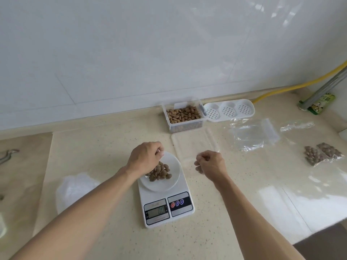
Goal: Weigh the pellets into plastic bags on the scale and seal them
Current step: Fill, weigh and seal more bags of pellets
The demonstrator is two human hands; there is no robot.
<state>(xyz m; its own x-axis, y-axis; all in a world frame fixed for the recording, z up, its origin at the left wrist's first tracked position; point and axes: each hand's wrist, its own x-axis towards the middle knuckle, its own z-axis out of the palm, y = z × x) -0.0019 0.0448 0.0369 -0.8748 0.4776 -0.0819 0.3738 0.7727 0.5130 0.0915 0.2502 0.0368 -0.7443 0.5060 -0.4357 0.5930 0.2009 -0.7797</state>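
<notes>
While both hands [144, 158] [211, 164] pinch one clear bag [197, 166], perhaps, fingers curled, one scale [165, 199], two filled bags [323, 154]

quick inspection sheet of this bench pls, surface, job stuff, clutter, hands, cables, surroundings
surface: beige speckled counter.
job's things: white scale bearing a pile of pellets; open tub of pellets; its lid; empty bags; two filled bags.
clutter: white perforated tray; green packet; crumpled plastic.
grippers: left hand curled above the scale, grip unclear; right hand curled, grip unclear.
cables: yellow hose.
surroundings: white tiled wall.
</notes>
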